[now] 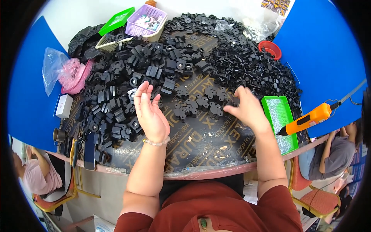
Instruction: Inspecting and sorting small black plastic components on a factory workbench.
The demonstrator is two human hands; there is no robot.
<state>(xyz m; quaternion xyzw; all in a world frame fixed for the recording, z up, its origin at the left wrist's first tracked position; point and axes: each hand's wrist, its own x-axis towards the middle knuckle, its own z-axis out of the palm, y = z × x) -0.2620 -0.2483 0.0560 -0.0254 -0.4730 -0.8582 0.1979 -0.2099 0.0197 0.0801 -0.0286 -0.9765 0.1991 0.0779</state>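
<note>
the left hand (150,112) lies over the bench (201,143) with fingers spread and straight, its grip released and holding nothing; the fingertips reach the edge of a big heap of black plastic blocks (123,85). these blocks are chunky, squarish pieces, many with a round socket on 1 face, tumbled at all angles across the left half of the bench. a pale bead bracelet (156,142) circles the left wrist.

the right hand (247,110) rests further right, fingers curled downward onto small black parts; whether its grip is clenched on 1 of them cannot be told, since the back of the hand hides the fingertips. between the 2 hands sits a loose cluster of black cross-shaped pieces (201,102), lobed like clover, lying flat and near each other on the dark printed sheet covering the bench.

behind the right hand spreads a dense pile of small black pins (251,65), and flat black round washers (197,21) lie at the far edge. a green tray (281,120) sits just right of the right hand, with an orange electric screwdriver (309,118) hanging above it. a red bowl (270,48), a purple basket (147,19) and a pink dish (77,75) stand around the heaps.
</note>
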